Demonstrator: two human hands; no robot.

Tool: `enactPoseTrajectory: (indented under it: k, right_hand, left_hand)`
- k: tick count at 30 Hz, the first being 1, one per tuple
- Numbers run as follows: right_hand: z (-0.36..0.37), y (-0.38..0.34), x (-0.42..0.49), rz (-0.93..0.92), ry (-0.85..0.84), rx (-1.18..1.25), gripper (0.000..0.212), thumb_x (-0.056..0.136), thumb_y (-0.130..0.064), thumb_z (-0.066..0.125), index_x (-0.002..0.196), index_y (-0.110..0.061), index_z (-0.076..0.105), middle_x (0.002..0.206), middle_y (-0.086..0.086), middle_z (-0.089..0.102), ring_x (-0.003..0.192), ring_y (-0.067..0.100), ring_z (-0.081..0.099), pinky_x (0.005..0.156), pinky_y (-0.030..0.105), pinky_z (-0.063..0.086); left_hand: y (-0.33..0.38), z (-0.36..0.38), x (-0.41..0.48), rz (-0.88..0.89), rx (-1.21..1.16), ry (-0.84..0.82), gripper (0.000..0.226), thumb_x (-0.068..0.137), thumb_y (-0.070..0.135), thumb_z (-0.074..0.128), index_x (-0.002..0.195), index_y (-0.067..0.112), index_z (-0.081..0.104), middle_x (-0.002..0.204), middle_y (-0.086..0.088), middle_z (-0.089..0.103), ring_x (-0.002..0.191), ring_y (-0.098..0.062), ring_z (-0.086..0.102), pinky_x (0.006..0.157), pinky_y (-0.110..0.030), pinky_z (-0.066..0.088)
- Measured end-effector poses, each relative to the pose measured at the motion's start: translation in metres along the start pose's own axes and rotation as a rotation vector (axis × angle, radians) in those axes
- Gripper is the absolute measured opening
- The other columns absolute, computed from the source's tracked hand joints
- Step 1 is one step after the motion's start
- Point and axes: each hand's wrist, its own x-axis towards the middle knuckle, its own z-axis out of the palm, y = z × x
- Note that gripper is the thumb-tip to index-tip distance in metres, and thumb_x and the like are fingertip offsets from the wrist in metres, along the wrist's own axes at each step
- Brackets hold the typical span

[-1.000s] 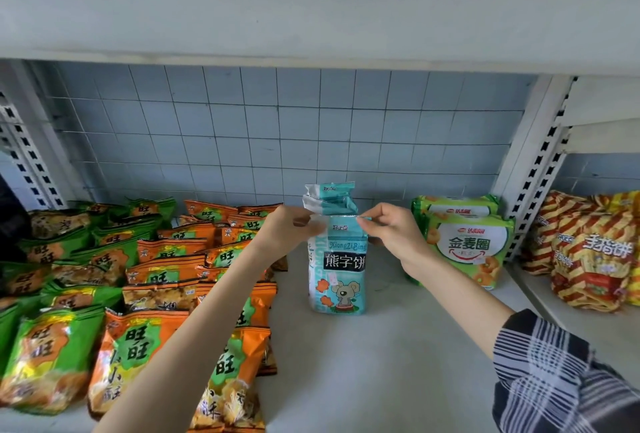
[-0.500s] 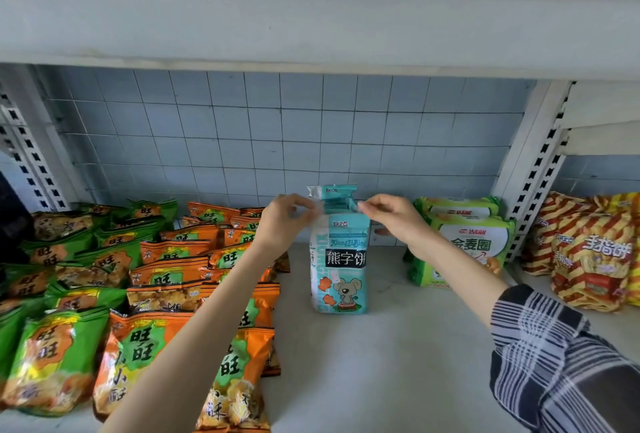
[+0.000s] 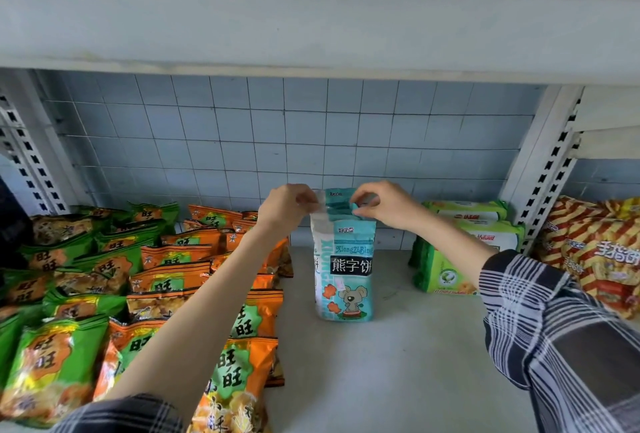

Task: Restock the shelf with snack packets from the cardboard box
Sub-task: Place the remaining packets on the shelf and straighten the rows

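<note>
A pale shelf (image 3: 398, 363) backed by blue-grey tiles carries one upright teal packet (image 3: 346, 269) mid-shelf, printed "XiongZiBing" and 熊字饼. The left hand (image 3: 287, 209) and right hand (image 3: 384, 205) pinch its folded top with curled fingers (image 3: 362, 194). Many 旺旺 packets (image 3: 249, 373) lie left; two green packs (image 3: 450, 259) right.

Glossy plastic teal packet (image 3: 344, 269) (crinkled top) on matt painted-metal shelf (image 3: 398, 363).

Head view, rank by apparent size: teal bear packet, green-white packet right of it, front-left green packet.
1. front-left green packet, though nearest the camera.
2. teal bear packet and green-white packet: about alike, the latter partly hidden.
</note>
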Motion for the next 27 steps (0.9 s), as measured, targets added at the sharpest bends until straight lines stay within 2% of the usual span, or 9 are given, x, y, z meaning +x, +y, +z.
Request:
enactPoseTrajectory:
  k: [4,8,13,16,20,24,27]
  right_hand:
    - [0.004,-0.001,-0.002,0.003,0.022,0.037,0.013,0.088,-0.021,0.066,0.1,-0.016,0.063,0.103,-0.007,0.064,0.09,0.015,0.063,0.072,0.03,0.053]
    - [0.008,0.003,-0.003,0.054,0.08,0.179,0.012,0.087,-0.019,0.067,0.096,-0.012,0.063,0.102,-0.004,0.066,0.092,0.014,0.062,0.064,0.018,0.046]
    - [0.011,0.007,-0.007,0.101,0.08,0.339,0.007,0.088,-0.018,0.066,0.094,-0.017,0.063,0.103,-0.005,0.066,0.103,0.013,0.059,0.082,0.028,0.046]
    - [0.012,0.008,-0.006,0.128,0.103,0.365,0.006,0.087,-0.018,0.067,0.092,-0.016,0.062,0.1,-0.005,0.066,0.101,0.013,0.059,0.085,0.03,0.046]
    - [0.014,0.009,-0.005,0.133,0.172,0.4,0.011,0.087,-0.017,0.067,0.081,-0.013,0.058,0.093,-0.002,0.067,0.093,0.011,0.059,0.073,0.023,0.047]
    - [0.02,0.01,-0.004,0.162,0.248,0.505,0.018,0.089,-0.012,0.064,0.075,-0.013,0.052,0.087,-0.001,0.068,0.08,0.005,0.061,0.061,0.011,0.046]
    - [0.026,0.01,-0.002,0.177,0.28,0.545,0.019,0.09,-0.01,0.063,0.076,-0.012,0.05,0.081,-0.004,0.067,0.077,0.004,0.061,0.056,0.007,0.046]
  left_hand:
    - [-0.001,0.005,0.0,0.02,0.027,0.067,0.006,0.091,0.019,0.061,0.092,0.018,0.067,0.105,0.004,0.066,0.099,-0.016,0.057,0.078,-0.036,0.051]
    - [-0.001,0.014,-0.002,-0.036,-0.048,0.128,0.004,0.092,0.023,0.06,0.091,0.021,0.063,0.101,0.003,0.067,0.098,-0.02,0.06,0.074,-0.038,0.051]
    - [0.0,0.024,-0.004,-0.075,-0.142,0.195,0.004,0.093,0.02,0.059,0.092,0.02,0.063,0.093,0.004,0.068,0.091,-0.022,0.063,0.072,-0.038,0.053]
    - [-0.001,0.026,-0.003,-0.089,-0.173,0.215,0.007,0.093,0.019,0.059,0.088,0.023,0.061,0.089,0.007,0.067,0.088,-0.022,0.063,0.07,-0.038,0.053]
    - [-0.004,0.028,-0.004,-0.1,-0.251,0.239,0.011,0.092,0.016,0.061,0.084,0.024,0.059,0.08,0.012,0.063,0.085,-0.021,0.063,0.07,-0.035,0.051]
    - [-0.005,0.027,-0.004,-0.098,-0.32,0.237,0.006,0.091,0.018,0.063,0.089,0.013,0.063,0.083,0.003,0.065,0.085,-0.025,0.064,0.073,-0.039,0.054]
    - [-0.004,0.025,-0.003,-0.102,-0.317,0.237,0.006,0.091,0.019,0.063,0.089,0.014,0.064,0.084,0.003,0.065,0.086,-0.024,0.063,0.075,-0.042,0.054]
